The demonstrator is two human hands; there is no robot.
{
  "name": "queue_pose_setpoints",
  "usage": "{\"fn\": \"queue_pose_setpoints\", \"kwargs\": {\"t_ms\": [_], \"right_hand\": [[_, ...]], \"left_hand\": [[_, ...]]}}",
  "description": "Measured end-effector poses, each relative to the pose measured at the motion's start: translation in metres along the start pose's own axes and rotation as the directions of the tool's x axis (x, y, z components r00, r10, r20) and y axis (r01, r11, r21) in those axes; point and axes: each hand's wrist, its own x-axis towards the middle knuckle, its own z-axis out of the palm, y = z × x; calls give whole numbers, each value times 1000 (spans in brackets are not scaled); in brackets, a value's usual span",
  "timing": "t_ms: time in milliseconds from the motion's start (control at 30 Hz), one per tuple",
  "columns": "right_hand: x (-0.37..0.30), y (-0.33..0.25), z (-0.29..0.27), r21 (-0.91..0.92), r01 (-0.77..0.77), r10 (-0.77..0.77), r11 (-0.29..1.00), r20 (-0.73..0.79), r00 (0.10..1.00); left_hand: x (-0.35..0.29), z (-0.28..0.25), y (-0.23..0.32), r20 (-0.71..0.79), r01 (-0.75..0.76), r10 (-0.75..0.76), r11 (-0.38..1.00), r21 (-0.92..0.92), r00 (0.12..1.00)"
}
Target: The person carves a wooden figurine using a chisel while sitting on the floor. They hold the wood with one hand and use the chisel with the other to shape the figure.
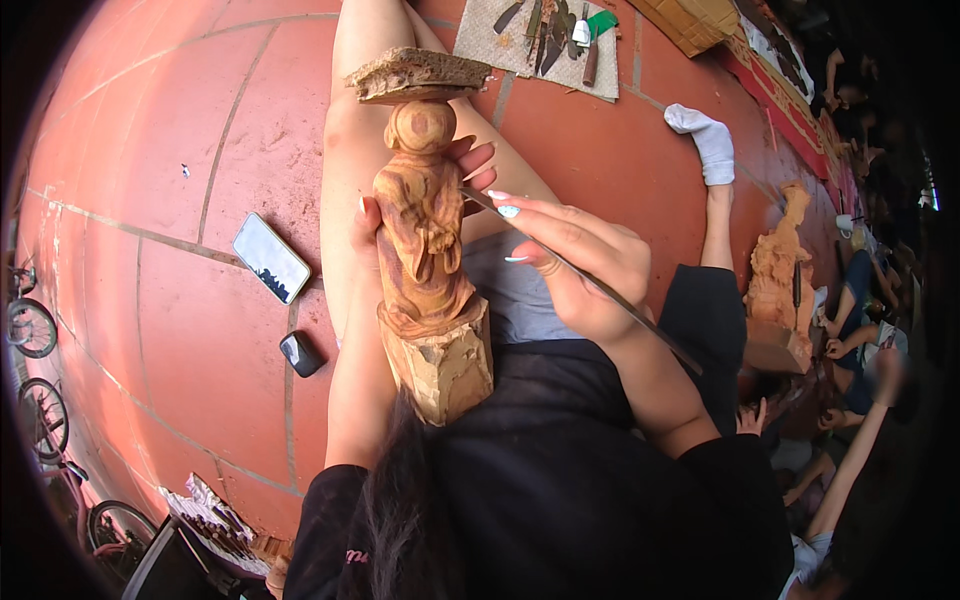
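A carved wooden figurine (425, 225) with a round head and draped robe stands upright on its rough, uncut block base. My left hand (367, 225) is closed around its back, the thumb on one side and fingertips showing on the other. A rough slab of wood (415, 75) appears right above the head; whether it is joined cannot be told. In my right hand (585, 260) is a long, thin, dark carving tool (600, 287), pinched between thumb and fingers. Its tip meets the right side of the figurine at the upper body.
On the tiled floor (180, 330) to the left lie a phone (271, 258) and a small black case (301, 353). Several tools rest on a pale cloth (490, 35) ahead. Another wood carving (783, 280) stands at right, near other people. Bicycles (42, 420) are at far left.
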Motion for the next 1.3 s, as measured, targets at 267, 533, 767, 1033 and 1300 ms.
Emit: {"fn": "queue_pose_setpoints", "kwargs": {"t_ms": [267, 533, 767, 1033, 1300], "right_hand": [[-1, -2, -12, 14, 20, -21, 1000, 68, 997], [3, 0, -20, 381, -203, 298, 902, -210, 931], [13, -2, -15, 183, -67, 75, 981, -34, 997], [-1, -6, 21, -77, 50, -54, 996, -57, 997], [2, 7, 17, -66, 37, -44, 997, -99, 994]], "left_hand": [[0, -9, 7, 61, 32, -29, 998, -46, 998], [5, -19, 10, 312, 237, -128, 909, -342, 941], [9, -21, 16, 321, 315, -245, 931, -186, 915], [9, -14, 10, 129, 232, -220, 969, -87, 967], [6, -4, 19, -128, 197, -170, 949, 245, 977]]}}
